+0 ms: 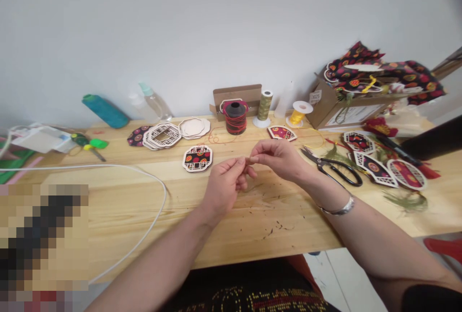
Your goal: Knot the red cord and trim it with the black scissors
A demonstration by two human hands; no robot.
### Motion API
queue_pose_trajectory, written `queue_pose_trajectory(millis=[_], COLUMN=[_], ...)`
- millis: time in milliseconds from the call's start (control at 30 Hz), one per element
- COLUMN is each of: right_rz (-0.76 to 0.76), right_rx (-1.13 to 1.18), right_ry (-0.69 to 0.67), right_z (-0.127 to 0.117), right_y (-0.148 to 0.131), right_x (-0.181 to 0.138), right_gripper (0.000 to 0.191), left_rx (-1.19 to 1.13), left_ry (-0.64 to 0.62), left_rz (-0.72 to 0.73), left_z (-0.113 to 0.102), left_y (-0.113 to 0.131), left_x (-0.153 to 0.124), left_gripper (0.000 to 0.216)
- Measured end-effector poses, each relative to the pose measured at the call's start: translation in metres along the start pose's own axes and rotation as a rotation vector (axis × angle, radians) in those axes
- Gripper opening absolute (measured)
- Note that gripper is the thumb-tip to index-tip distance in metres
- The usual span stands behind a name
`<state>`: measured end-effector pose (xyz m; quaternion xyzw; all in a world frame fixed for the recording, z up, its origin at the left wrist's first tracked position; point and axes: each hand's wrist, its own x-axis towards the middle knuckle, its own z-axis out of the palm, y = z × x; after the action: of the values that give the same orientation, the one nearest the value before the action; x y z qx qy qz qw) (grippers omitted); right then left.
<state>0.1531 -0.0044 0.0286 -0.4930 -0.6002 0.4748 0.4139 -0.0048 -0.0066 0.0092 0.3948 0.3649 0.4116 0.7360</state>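
Over the middle of the wooden table, my left hand point(228, 179) and my right hand point(276, 157) meet fingertip to fingertip. Both are closed in a pinch, and whatever lies between the fingers is too small to make out. A rounded wooden lattice pendant point(197, 159) with dark flowered cloth rests left of my hands. Behind them stands a black spool of red cord point(236, 122), with loose red cord trailing left on the tabletop. Black-handled scissors point(334, 167) lie open beside my right forearm.
Lattice frames point(162, 135) and pale wooden blanks point(194, 128) lie back left, near a teal thread cone point(106, 111). A yellow spool point(299, 113) and a cardboard box point(342, 110) stand back right. Finished pendants point(407, 173) lie at right. A white cable point(164, 201) loops across the left.
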Motion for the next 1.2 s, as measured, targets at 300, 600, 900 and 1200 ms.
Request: queue_pose_trajectory(millis=[300,600,900,1200], right_rz=[0.012,0.001,0.132,0.157], right_rx=[-0.064,-0.018,0.280,0.406], right_ry=[0.053,0.039,-0.029,-0.015], right_z=[-0.001,0.001,-0.005,0.005], right_y=[-0.001,0.000,0.014,0.009], right_x=[0.001,0.000,0.004,0.002], right_gripper=[0.015,0.012,0.021,0.013], left_rx=[-0.090,0.055,-0.006,0.042], left_ry=[-0.037,0.019,0.035,0.007], left_rz=[-0.044,0.008,0.040,0.033], left_z=[0.000,0.000,-0.001,-0.002], left_y=[-0.001,-0.001,-0.001,-0.002], left_x=[0.001,0.000,0.002,0.002], left_gripper=[0.022,0.017,0.017,0.017])
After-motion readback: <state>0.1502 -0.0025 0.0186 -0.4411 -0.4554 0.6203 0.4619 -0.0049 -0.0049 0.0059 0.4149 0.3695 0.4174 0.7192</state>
